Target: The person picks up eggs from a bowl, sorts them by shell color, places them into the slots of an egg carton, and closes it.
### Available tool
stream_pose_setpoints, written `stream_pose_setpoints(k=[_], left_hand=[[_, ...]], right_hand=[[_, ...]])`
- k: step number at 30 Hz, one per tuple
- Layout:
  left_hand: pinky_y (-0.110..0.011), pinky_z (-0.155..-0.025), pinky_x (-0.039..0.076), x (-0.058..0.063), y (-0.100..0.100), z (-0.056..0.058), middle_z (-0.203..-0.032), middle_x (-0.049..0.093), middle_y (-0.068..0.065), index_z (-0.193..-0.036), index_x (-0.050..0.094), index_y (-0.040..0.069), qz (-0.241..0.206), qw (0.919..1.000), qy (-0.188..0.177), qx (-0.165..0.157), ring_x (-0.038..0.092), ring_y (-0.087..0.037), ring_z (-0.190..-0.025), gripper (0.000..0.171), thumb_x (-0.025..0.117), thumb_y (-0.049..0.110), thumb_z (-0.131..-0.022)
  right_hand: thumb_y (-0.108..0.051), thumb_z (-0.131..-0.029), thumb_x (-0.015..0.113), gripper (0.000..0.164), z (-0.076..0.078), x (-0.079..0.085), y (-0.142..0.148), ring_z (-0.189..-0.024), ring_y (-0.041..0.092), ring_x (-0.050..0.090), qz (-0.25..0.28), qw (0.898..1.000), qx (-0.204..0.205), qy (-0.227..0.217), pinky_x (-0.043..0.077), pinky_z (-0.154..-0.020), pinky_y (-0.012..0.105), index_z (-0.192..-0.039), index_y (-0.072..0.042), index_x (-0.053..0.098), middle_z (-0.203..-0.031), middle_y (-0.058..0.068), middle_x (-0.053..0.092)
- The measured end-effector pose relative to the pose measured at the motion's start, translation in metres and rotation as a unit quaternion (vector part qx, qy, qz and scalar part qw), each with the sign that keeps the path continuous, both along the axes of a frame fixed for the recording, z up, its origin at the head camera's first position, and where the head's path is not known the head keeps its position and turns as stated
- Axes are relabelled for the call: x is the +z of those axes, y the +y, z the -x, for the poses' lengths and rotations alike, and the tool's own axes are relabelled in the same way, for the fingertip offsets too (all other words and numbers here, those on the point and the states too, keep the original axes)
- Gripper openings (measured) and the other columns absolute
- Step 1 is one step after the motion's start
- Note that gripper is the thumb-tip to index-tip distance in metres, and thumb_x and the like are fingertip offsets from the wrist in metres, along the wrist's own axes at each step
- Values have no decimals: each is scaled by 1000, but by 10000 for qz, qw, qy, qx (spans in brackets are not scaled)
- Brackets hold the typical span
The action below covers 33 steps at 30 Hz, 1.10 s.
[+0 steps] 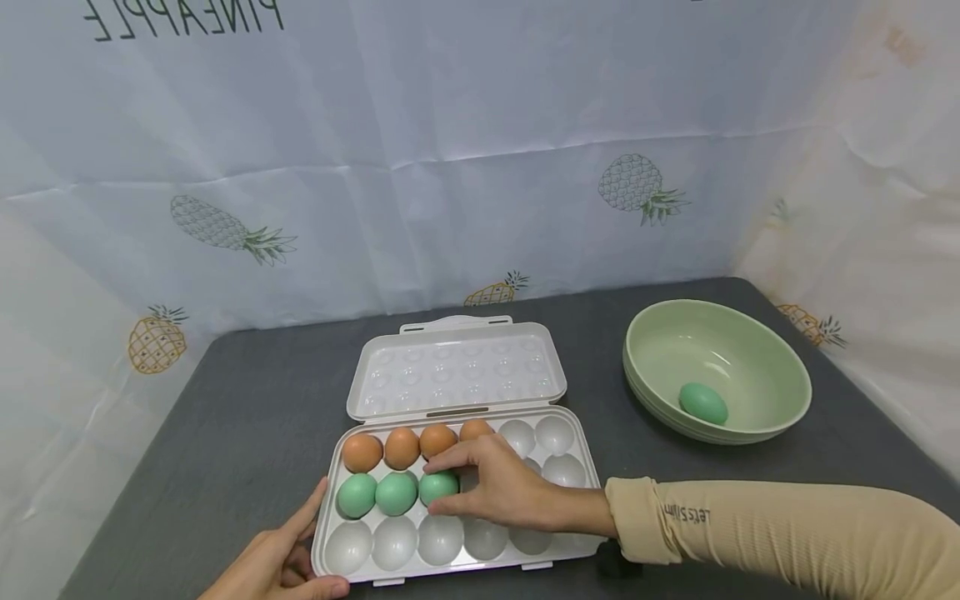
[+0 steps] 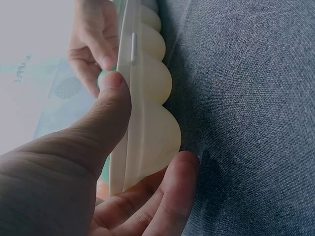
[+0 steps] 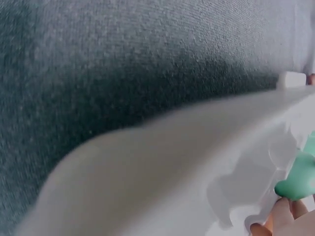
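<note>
A white plastic egg box (image 1: pixel 441 540) lies open on the table. Several brown eggs (image 1: pixel 362 452) fill the left part of its back row. Two green eggs (image 1: pixel 396 493) sit at the left of the middle row. Beside them my right hand (image 1: pixel 506 492) pinches a third green egg (image 1: pixel 437 486) between thumb and fingers, at the third cup. My left hand (image 1: pixel 273 554) grips the box's left end; in the left wrist view its thumb (image 2: pixel 110 101) presses the rim and fingers curl beneath the cups (image 2: pixel 155 135). The right wrist view catches a green egg (image 3: pixel 298 177) by the fingertips.
The box's lid (image 1: pixel 457 371) lies folded back behind it. To the right stands a pale green bowl (image 1: pixel 791 375), seemingly stacked on another, with one green egg (image 1: pixel 703 403) inside. A curtain printed with pineapples (image 1: pixel 420 192) hangs behind the dark grey table (image 1: pixel 247 417).
</note>
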<state>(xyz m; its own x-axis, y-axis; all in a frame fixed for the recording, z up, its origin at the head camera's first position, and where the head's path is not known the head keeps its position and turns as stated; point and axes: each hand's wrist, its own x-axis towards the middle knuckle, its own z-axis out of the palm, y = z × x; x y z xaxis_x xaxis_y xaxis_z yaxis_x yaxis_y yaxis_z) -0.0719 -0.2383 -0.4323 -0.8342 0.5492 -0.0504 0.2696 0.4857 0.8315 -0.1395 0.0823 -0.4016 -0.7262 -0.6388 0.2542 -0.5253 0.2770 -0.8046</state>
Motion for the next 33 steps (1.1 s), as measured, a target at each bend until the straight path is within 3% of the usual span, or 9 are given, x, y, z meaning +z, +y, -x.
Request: stream_pose_setpoints(k=[6,11,17,26,30,33], left_hand=[[-26,-57,60,0,-1,0,-113,70,-9,-154,-4,-18,31,10000,-20,29,67,5,-74,106,77,9,-91],[-26,-56,60,-1,-1,-1,-111,71,-5,-154,-3,-18,78,9999,-46,74,65,6,-72,106,77,10,-91],[-26,-56,59,-1,-1,-1,-111,71,-5,-154,-3,-19,129,9997,-196,120,65,5,-71,105,77,11,-92],[-26,-57,60,1,-1,-1,-113,70,-14,-154,-4,-19,215,9987,-416,197,66,4,-71,107,77,14,-92],[-26,-57,60,1,0,-1,-113,70,-17,-153,-3,-20,228,9991,-305,161,66,4,-72,106,77,13,-92],[-26,-57,60,1,0,0,-114,69,-20,-154,-4,-20,206,9993,-279,140,66,4,-72,106,76,12,-92]], right_hand=[[-14,-81,87,34,3,10,4,-97,16,67,402,9981,-50,-454,57,-91,22,-112,-6,79,-100,7,77],[-11,-83,85,38,7,17,8,-109,32,74,937,9890,96,-1144,58,-100,31,-119,0,75,-114,17,76],[-12,-85,83,41,14,30,15,-112,36,72,1068,9852,79,-1339,58,-98,43,-123,1,73,-122,18,74],[-8,-84,83,34,41,65,53,-119,27,70,1117,9896,-423,-798,57,-101,33,-117,-3,76,-120,12,76],[-3,-85,81,34,54,72,79,-116,16,71,1306,9875,-560,-677,58,-99,31,-118,1,75,-122,17,73],[-3,-86,80,34,63,75,99,-112,8,72,1380,9852,-714,-730,59,-96,30,-119,-1,75,-124,11,74]])
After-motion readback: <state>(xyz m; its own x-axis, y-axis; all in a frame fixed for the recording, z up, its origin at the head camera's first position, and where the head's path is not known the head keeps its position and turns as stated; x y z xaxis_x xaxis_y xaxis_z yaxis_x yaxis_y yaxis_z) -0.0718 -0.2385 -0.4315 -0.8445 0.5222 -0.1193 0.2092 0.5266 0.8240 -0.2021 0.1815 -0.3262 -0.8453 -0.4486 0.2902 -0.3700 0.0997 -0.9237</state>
